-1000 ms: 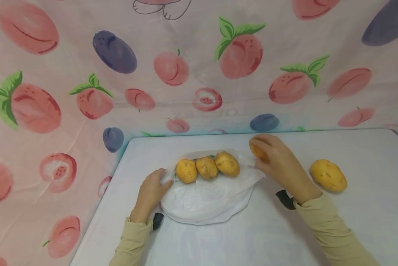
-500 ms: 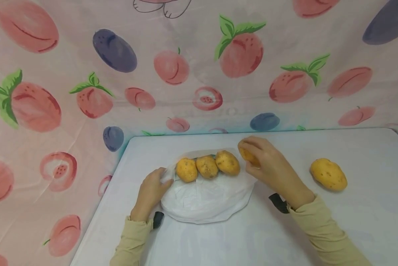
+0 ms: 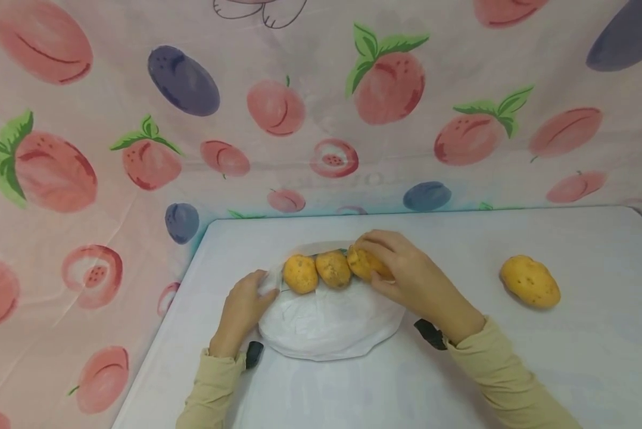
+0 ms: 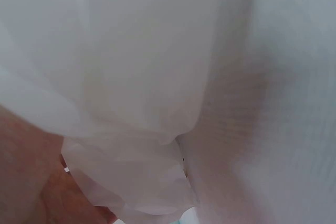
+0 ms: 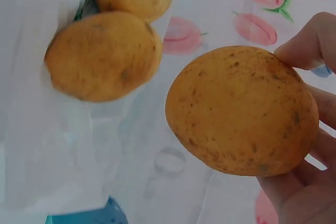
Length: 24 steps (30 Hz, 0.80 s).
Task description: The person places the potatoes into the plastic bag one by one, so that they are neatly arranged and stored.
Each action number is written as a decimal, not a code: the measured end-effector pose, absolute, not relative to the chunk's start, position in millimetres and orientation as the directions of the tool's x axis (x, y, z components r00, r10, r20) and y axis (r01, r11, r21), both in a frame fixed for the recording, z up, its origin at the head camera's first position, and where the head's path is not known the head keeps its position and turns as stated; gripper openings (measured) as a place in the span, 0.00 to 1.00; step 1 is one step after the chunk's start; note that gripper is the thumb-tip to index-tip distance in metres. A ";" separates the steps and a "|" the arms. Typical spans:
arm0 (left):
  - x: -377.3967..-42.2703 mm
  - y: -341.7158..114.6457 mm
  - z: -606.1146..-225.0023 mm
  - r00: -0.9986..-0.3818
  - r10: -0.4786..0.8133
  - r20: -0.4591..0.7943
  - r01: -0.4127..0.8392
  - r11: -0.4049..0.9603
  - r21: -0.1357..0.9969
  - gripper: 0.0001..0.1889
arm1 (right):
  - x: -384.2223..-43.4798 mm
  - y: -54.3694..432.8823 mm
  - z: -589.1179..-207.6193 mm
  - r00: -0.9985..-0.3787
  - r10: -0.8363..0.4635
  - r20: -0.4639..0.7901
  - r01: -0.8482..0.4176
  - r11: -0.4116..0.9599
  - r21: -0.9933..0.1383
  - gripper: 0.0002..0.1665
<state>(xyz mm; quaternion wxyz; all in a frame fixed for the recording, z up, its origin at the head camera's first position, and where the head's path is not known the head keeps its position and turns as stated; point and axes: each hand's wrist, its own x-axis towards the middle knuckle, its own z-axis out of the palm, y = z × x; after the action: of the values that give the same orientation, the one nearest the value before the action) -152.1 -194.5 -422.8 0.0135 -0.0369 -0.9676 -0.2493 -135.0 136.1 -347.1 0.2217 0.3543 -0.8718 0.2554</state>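
A white plastic bag [image 3: 332, 328] stands bulging on the table, several potatoes showing at its top. Two of them, a left potato [image 3: 301, 274] and a middle potato [image 3: 333, 269], sit side by side there. My right hand [image 3: 414, 274] grips another potato [image 5: 241, 111] over the bag's right end, thumb and fingers round it. This covers most of the third potato in the row in the head view; the right wrist view shows a potato [image 5: 105, 56] beside the held one. My left hand [image 3: 246, 304] holds the bag's left edge; white plastic [image 4: 131, 77] hides most of its fingers in the left wrist view.
One loose potato [image 3: 530, 282] lies on the white table [image 3: 583, 357] to the right, apart from the bag. A pink fruit-print cloth [image 3: 299, 119] hangs behind the table and down its left side.
My right hand has moved left with its potato, from beside the bag to over the bag's right end. The left hand stays at the bag's left edge.
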 end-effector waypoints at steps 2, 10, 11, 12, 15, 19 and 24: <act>-151.7 -194.5 -422.7 -0.997 0.060 0.042 0.073 0.873 0.483 0.28 | -134.0 132.0 -348.3 -0.644 -0.522 0.559 -0.742 0.603 -0.292 0.29; -151.7 -192.8 -421.9 -0.998 0.050 0.025 0.056 0.868 0.494 0.28 | -128.9 119.8 -355.0 -0.632 -0.572 0.522 -0.761 0.583 -0.284 0.28; -151.9 -192.7 -421.9 -0.999 0.049 0.024 0.055 0.868 0.493 0.28 | -128.4 118.7 -356.0 -0.629 -0.578 0.519 -0.765 0.579 -0.282 0.28; -151.9 -192.7 -422.0 -0.999 0.049 0.023 0.054 0.868 0.493 0.28 | -127.9 117.5 -357.0 -0.627 -0.584 0.516 -0.768 0.575 -0.282 0.28; -152.3 -193.1 -422.7 -0.999 0.048 0.022 0.052 0.868 0.494 0.28 | -127.4 113.5 -360.0 -0.616 -0.600 0.510 -0.778 0.563 -0.279 0.28; -152.5 -193.6 -423.4 -0.998 0.049 0.025 0.055 0.871 0.488 0.28 | -126.4 108.4 -362.4 -0.605 -0.610 0.513 -0.788 0.551 -0.274 0.28; -153.0 -193.5 -423.1 -0.998 0.053 0.033 0.063 0.873 0.483 0.28 | -125.5 103.0 -365.8 -0.600 -0.626 0.499 -0.794 0.542 -0.276 0.27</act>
<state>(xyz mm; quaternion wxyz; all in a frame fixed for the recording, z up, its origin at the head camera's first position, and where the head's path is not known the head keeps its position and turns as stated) -153.0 -193.5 -423.1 0.0093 -0.0299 -0.9678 -0.2497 -125.5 103.0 -365.8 0.1734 0.4124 -0.8606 0.2432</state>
